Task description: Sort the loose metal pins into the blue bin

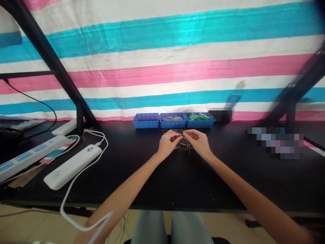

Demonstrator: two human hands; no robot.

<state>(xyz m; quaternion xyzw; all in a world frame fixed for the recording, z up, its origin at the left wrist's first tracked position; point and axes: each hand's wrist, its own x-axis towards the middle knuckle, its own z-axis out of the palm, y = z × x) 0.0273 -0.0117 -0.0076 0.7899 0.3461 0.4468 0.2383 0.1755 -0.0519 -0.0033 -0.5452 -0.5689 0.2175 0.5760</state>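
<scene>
Both hands meet over a loose pile of thin metallic pieces (188, 147) on the black table. My left hand (168, 142) has its thumb and forefinger pinched, and what lies between them is too small to name. Opposite it, my right hand (198, 139) is pinched in the same way, its fingertips close against the left ones. Just behind the pile stand three blue bins side by side: the left bin (146, 125) holds dark small items, the middle bin (173, 124) pale ones, the right bin (200, 124) green ones.
A white power bank (73, 166) with a looping white cable and a white power strip (33, 156) lie at the left. Black frame bars rise on both sides. Blurred-out items sit at the right and beside the bins. A striped sheet hangs behind the table (122, 183).
</scene>
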